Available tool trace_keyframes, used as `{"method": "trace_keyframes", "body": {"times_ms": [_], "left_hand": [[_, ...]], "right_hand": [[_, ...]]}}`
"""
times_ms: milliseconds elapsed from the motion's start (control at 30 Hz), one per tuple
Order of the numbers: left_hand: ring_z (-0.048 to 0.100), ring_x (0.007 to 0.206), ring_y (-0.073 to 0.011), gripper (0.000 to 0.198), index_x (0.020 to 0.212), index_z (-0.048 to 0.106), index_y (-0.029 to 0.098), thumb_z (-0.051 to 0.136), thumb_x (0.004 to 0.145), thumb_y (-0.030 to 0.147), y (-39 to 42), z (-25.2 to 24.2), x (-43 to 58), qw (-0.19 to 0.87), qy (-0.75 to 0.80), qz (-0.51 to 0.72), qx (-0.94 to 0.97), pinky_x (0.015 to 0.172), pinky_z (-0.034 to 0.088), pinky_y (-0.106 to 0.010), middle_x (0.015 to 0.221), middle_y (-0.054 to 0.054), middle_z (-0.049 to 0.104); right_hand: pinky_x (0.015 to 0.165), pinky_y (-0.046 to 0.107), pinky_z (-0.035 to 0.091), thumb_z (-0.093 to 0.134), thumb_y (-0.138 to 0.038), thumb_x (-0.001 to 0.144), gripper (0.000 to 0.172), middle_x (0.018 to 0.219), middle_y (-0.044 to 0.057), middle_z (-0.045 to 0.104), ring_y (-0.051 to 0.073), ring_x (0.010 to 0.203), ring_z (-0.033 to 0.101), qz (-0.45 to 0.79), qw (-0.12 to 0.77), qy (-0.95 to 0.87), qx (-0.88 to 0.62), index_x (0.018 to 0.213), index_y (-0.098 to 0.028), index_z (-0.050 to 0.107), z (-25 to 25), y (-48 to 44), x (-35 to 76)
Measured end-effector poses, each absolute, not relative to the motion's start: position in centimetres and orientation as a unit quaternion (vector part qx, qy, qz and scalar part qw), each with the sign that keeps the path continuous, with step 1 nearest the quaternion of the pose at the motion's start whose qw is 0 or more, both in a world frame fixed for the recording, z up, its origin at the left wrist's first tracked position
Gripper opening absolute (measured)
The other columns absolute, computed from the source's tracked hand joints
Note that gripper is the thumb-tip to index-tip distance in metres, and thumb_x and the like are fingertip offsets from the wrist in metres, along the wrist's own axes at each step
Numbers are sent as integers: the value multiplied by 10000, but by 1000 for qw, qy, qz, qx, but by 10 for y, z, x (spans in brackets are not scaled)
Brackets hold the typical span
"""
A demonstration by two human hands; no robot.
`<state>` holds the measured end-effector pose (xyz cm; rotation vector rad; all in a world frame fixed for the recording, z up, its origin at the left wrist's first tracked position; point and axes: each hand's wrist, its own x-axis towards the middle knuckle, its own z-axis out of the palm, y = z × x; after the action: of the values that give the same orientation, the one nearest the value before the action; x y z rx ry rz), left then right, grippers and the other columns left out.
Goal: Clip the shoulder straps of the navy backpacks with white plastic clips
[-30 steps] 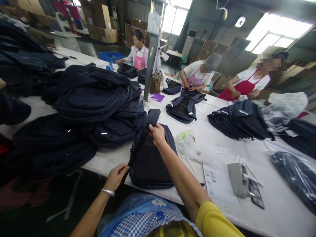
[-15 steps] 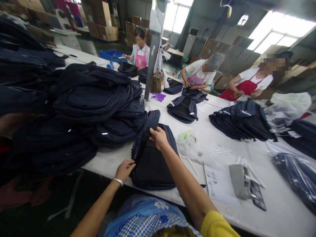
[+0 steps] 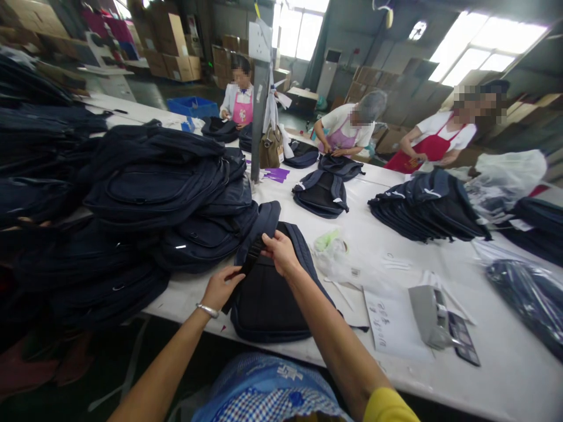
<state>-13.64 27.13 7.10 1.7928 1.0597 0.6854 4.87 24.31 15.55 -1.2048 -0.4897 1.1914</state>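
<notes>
A dark navy backpack [image 3: 272, 305] lies in front of me at the table's near edge, its black back panel facing up. My right hand [image 3: 280, 253] is closed on the backpack's shoulder strap [image 3: 267, 218], near where the padded part meets the black webbing. Lower and to the left, my left hand [image 3: 221, 287] pinches the webbing [image 3: 251, 258], which runs between both hands along the backpack's left side. A silver bracelet circles my left wrist. The fingertips of both hands partly cover the strap.
Piled backpacks [image 3: 153, 181] rise close on my left. A plastic bag [image 3: 334, 258], a paper sheet [image 3: 382, 322] and a grey device [image 3: 428, 316] lie on the right. Further right is a backpack stack [image 3: 431, 205]. Several co-workers are across the table, beyond a post [image 3: 259, 111].
My left hand has risen slightly and now holds the webbing, which shows stretched between my hands. The right hand stays at the strap. The whole view has shifted a little.
</notes>
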Motion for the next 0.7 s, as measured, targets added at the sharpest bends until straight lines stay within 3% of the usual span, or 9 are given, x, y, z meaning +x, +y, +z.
{"method": "trace_keyframes", "body": {"times_ms": [133,233,400,567,700], "left_hand": [[591,1047,-236,340,921,692,168,608,747,447,295,69,-138,553,368,241,708,917,461,-365,1085,-100,664],[608,1034,-250,406,1001,670,153,633,729,452,302,68,-130,653,316,157,670,932,456,-407,1064,-108,684],[599,1079,-249,600,1186,564,151,722,664,403,297,70,-125,720,354,162,575,955,451,-418,1102,-136,675],[615,1032,-264,663,1216,551,123,734,644,405,275,75,-118,695,381,153,590,890,499,-431,1215,-163,611],[658,901,-203,669,1289,494,158,682,701,413,245,71,-106,577,473,252,616,826,527,-353,1295,-151,552]], "right_hand": [[587,264,531,702,-383,685,278,744,-14,665,112,592,615,539,635,-212,-512,877,-216,589,153,241,47],[599,273,535,699,-380,686,278,743,-17,664,112,590,617,544,636,-213,-504,879,-216,586,153,240,49],[592,266,529,701,-391,680,299,749,-10,670,116,597,624,543,646,-205,-496,889,-211,586,152,238,63],[558,235,513,688,-382,690,292,766,-3,678,112,592,626,558,649,-195,-479,898,-202,587,148,238,68],[529,216,500,679,-382,695,306,767,0,682,118,605,628,560,651,-194,-475,917,-198,576,148,240,64]]}}
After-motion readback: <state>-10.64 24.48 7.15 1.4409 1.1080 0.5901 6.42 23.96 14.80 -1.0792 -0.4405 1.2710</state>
